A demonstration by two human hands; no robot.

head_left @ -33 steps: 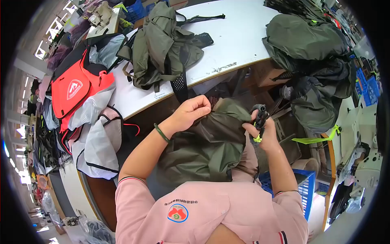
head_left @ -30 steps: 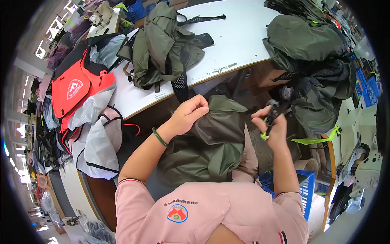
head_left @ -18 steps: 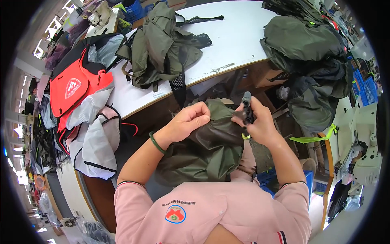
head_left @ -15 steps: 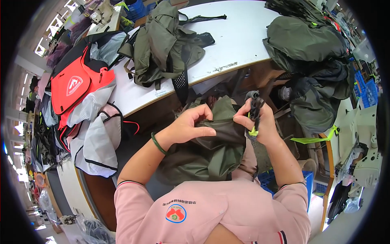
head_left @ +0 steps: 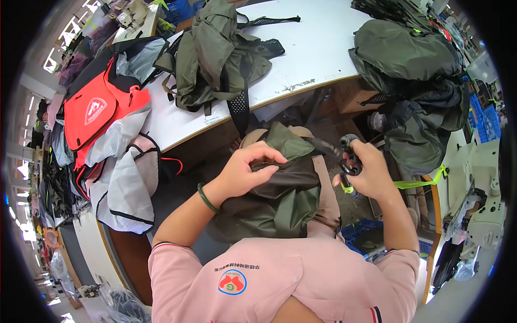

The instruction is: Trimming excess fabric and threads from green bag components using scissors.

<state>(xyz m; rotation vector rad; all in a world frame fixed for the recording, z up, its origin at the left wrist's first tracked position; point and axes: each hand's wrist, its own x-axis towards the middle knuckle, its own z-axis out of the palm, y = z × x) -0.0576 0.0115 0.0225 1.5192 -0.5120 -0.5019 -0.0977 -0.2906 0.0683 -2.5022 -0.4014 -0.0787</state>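
An olive-green fabric bag [head_left: 274,196] lies across my lap, its upper edge bunched. My left hand [head_left: 245,167], with a green bangle at the wrist, pinches that edge between thumb and fingers. To the right of the cloth, my right hand [head_left: 369,169] is closed round a small dark hand tool [head_left: 349,156] with a yellow-green piece at its lower end. The tool's exact kind is hard to make out. A gap separates my right hand from the fabric, and a dark strip [head_left: 323,146] extends from the bag's upper right toward the tool.
Ahead stands a white table [head_left: 312,43] bearing an olive backpack [head_left: 215,59]. To the left is a red, black and grey bag [head_left: 99,110]. Olive bags [head_left: 404,54] are piled at the right, above a sewing machine [head_left: 487,199]. A blue crate [head_left: 366,231] sits low beside me.
My right hand has moved right, away from the fabric edge, carrying the dark tool. My left hand keeps its pinch on the cloth, whose upper right part has shifted.
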